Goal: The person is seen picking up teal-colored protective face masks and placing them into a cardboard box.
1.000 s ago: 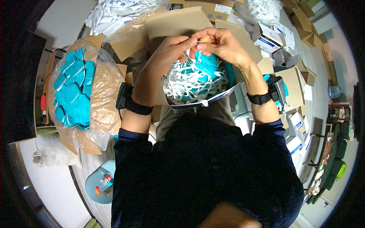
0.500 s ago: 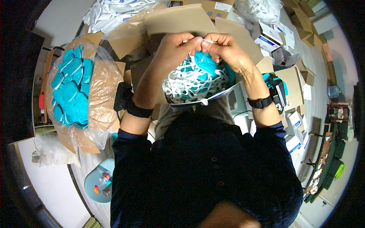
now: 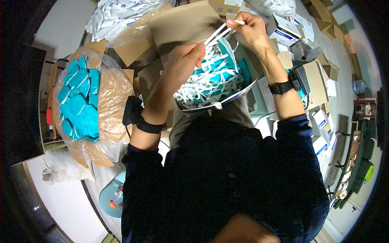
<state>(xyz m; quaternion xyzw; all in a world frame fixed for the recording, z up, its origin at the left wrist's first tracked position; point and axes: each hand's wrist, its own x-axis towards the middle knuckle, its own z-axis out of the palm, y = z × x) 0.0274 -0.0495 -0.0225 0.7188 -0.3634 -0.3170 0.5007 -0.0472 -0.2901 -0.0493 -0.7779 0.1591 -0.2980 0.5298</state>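
White elastic straps (image 3: 214, 34) are stretched between my two hands, above a box (image 3: 239, 94) on my lap. My right hand (image 3: 250, 30), higher and farther off, pinches one end of them. My left hand (image 3: 183, 60) is closed around the other end at the box's left side; its fingertips are partly hidden. Inside the box lies a tangle of white straps (image 3: 202, 91) among teal, cup-shaped face masks (image 3: 222, 75). Whether a mask hangs from the stretched straps is unclear.
On the left, a carton lined with clear plastic (image 3: 115, 95) holds many teal masks (image 3: 81, 103). Cardboard flaps (image 3: 186, 24) rise beyond my hands. White boxes (image 3: 285, 31) stand at the right. A pale blue stool (image 3: 108, 198) with small items is at lower left.
My hands were together over the box, holding a white strap by a teal mask. Now they are apart: the right has moved up and right, the left slightly down, with straps taut between them.
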